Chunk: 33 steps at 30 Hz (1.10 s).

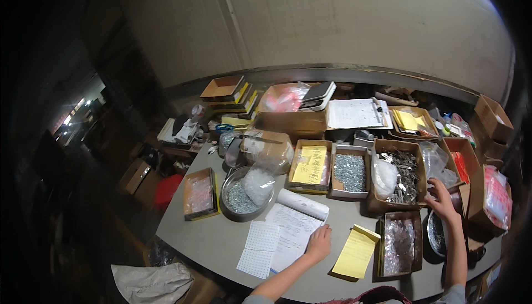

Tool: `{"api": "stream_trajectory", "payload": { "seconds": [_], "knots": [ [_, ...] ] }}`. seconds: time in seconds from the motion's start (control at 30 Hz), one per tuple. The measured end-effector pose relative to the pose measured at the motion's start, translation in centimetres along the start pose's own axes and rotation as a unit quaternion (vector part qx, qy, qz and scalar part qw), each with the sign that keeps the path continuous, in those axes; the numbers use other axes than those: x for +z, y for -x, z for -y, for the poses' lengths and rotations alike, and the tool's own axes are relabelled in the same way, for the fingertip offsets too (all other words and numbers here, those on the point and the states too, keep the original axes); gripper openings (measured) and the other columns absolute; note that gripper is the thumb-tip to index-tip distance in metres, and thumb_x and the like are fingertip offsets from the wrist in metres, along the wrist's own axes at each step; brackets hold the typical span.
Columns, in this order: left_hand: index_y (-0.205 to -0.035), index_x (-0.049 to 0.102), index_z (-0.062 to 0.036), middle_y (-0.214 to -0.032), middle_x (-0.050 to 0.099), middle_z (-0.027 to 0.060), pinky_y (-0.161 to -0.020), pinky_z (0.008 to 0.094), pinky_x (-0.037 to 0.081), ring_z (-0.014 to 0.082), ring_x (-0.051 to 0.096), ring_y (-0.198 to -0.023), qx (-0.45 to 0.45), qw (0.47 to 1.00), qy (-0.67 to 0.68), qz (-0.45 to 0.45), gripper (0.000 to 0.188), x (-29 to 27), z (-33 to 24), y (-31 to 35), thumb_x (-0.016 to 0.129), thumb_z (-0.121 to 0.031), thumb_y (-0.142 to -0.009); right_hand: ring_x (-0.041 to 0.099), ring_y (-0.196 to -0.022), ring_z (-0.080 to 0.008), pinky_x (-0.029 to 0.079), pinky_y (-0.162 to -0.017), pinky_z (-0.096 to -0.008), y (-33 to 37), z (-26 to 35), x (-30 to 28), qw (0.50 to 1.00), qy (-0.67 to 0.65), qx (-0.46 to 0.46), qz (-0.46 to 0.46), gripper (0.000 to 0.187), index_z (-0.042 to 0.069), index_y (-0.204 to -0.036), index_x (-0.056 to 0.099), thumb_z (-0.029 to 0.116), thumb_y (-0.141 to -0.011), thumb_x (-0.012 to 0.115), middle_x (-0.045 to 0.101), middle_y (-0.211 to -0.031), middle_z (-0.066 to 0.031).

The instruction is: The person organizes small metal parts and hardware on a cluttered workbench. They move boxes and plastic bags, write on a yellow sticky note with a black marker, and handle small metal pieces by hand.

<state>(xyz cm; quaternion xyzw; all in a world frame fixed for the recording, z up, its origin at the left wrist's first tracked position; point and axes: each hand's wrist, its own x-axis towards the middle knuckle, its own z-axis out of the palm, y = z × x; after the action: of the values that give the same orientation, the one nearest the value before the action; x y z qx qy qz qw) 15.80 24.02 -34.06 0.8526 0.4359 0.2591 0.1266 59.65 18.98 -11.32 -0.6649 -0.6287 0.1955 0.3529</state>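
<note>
My left hand rests on the right edge of an open notepad, fingers curled together; whatever they hold, if anything, is hidden. A sheet printed with a small grid overlaps the notepad's left side. To the hand's right lies a yellow paper pad. My right hand is raised at the right side of a cardboard box of dark metal parts, fingers apart and nothing visible in them. Below that hand is a round metal bowl, partly hidden by my forearm.
Small boxes of silvery parts and clear bags stand around. A metal bowl of silvery parts sits left, beside a box. Behind are a clipboard, a scale and stacked box trays. Right: a box of red-printed bags.
</note>
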Motion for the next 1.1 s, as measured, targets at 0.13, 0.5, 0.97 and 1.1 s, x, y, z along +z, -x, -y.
{"api": "stream_trajectory", "payload": {
  "seconds": [0.13,0.5,0.97,1.1],
  "knots": [
    [-0.126,0.053,0.001,-0.135,0.052,0.0163,-0.103,0.0446,0.041,0.0328,0.049,-0.126,0.018,0.998,-0.06,-0.024,0.042,-0.7,-1.1,-0.5,0.057,-0.009,-0.085,0.063,-0.1,-0.0208,0.052,-0.087,-0.0357,-10.8,-9.3,1.9,0.999,-0.035,0.029,0.018,0.044,0.0,-0.127,0.055,0.016,-0.088,0.071,0.065,-0.107,-0.0105],
    [-0.126,0.055,-0.0003,-0.136,0.051,0.0156,-0.106,0.0441,0.04,0.0321,0.048,-0.128,-0.048,0.998,-0.003,0.028,0.041,-2.5,-1.9,-0.6,0.056,-0.006,-0.086,0.066,-0.087,-0.0261,0.052,-0.078,-0.0376,-35.8,-26.9,3.0,0.953,0.286,0.085,-0.048,0.036,0.003,-0.109,0.067,0.034,-0.09,0.066,0.069,-0.098,-0.017],
    [-0.126,0.056,-0.0028,-0.135,0.053,0.0157,-0.102,0.0454,0.043,0.0332,0.053,-0.124,-0.04,0.998,-0.031,0.048,0.046,-2.0,-1.4,-2.3,0.061,-0.008,-0.082,0.066,-0.09,-0.025,0.052,-0.079,-0.0376,-40.8,-28.0,-0.2,0.875,0.391,0.213,0.19,0.035,0.008,-0.106,0.071,0.038,-0.088,0.065,0.071,-0.103,-0.0143],
    [-0.123,0.058,-0.0026,-0.131,0.056,0.0186,-0.1,0.0491,0.045,0.0367,0.055,-0.119,0.003,0.999,0.0,0.034,0.044,-0.5,0.0,-2.7,0.061,-0.009,-0.08,0.065,-0.095,-0.0184,0.05,-0.086,-0.0388,-40.1,-26.9,-2.9,0.867,0.316,0.345,0.171,0.04,0.014,-0.11,0.073,0.044,-0.086,0.062,0.072,-0.111,-0.0098]
  ]
}}
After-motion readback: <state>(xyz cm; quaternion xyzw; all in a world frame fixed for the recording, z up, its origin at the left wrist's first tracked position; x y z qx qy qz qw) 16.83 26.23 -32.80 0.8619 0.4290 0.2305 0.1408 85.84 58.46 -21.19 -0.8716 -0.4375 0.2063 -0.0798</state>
